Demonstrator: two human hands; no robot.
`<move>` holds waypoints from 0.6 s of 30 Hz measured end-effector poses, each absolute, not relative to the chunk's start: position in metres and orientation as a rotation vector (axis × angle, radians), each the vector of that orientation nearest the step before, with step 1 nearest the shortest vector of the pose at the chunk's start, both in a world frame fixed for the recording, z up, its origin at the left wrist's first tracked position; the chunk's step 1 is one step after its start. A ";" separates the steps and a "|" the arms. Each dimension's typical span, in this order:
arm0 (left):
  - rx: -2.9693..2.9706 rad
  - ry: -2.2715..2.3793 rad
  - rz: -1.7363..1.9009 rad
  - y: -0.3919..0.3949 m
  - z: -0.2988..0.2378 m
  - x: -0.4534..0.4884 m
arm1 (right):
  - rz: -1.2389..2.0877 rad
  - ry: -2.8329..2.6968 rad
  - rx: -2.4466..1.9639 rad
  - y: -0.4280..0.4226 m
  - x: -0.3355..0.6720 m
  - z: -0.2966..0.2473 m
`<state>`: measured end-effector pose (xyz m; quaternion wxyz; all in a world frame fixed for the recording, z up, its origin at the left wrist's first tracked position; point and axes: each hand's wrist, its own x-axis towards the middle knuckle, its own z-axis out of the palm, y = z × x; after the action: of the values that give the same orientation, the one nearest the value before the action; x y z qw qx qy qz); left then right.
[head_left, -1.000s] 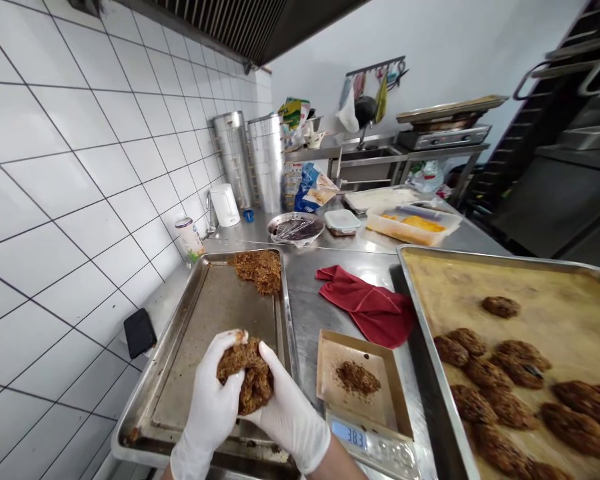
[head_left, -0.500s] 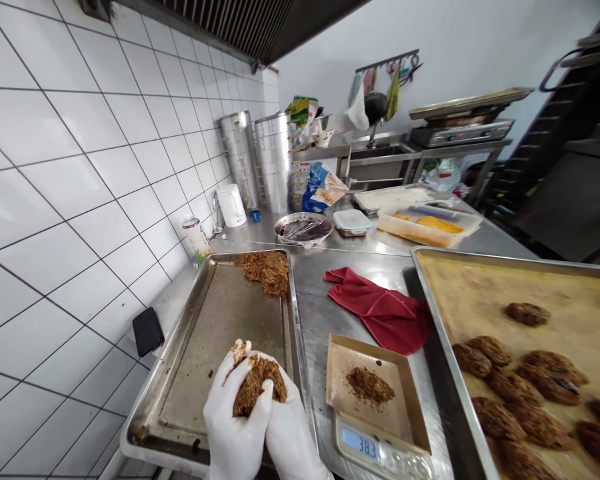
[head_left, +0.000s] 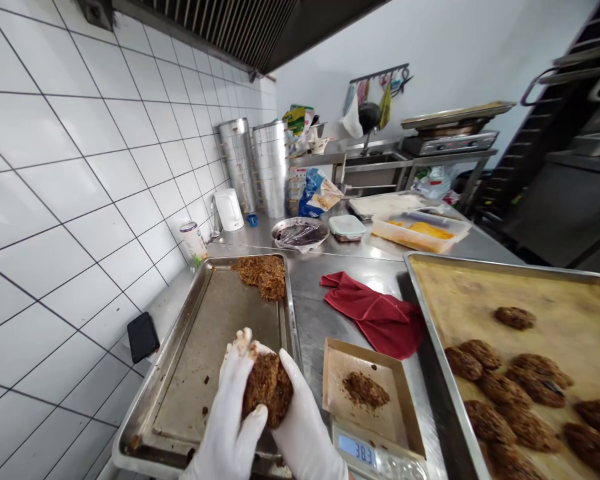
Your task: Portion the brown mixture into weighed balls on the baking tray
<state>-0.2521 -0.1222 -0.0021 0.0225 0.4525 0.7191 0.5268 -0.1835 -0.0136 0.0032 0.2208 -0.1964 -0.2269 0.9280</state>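
Note:
A lump of brown crumbly dough (head_left: 267, 385) is cupped between my two white-gloved hands, above the near end of a metal baking tray (head_left: 215, 327). My left hand (head_left: 230, 407) wraps its left side, thumb across the front and dough smears on the fingertips. Against the right side presses my right hand (head_left: 303, 413). A bigger heap of the same dough (head_left: 263, 273) lies in the tray's far right corner. To the right, a cardboard box (head_left: 400, 393) with dough crumbs (head_left: 366, 389) sits on a digital scale (head_left: 350, 453) that reads 38.3.
A red cloth (head_left: 375, 313) lies beyond the box. At right, a lined tray (head_left: 455, 287) carries several shaped brown patties (head_left: 535, 380). A phone (head_left: 143, 337) rests by the tiled wall. Farther back stand a film-covered bowl (head_left: 300, 232), a lidded container (head_left: 347, 227) and a plastic tub (head_left: 420, 233).
My hands have turned the dough lump and moved slightly right; it now looks more compact and shows more of its front. The right fingers have opened along its side. The scale reading is unchanged.

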 end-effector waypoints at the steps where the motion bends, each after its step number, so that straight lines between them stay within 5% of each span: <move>1: 1.235 2.125 1.778 -0.121 0.001 -0.252 | 2.529 -0.633 -0.519 -0.014 -0.183 0.004; 6: 0.384 1.680 2.258 -0.104 -0.008 -0.250 | 2.506 -0.517 -0.493 -0.028 -0.188 -0.002; 9: 0.246 1.986 2.228 -0.101 -0.013 -0.247 | 2.614 -0.552 -0.539 -0.033 -0.189 -0.005; 14: 0.905 2.751 1.850 -0.103 -0.018 -0.228 | 2.694 -0.448 -0.630 -0.024 -0.182 0.011; 18: 1.352 2.865 1.730 -0.100 -0.031 -0.218 | 2.691 -0.532 -0.643 -0.019 -0.183 0.016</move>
<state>-0.2182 -0.1001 -0.0314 -0.2317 0.3645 0.7721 0.4662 -0.1833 -0.0193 0.0164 0.1614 -0.2253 -0.1863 0.9426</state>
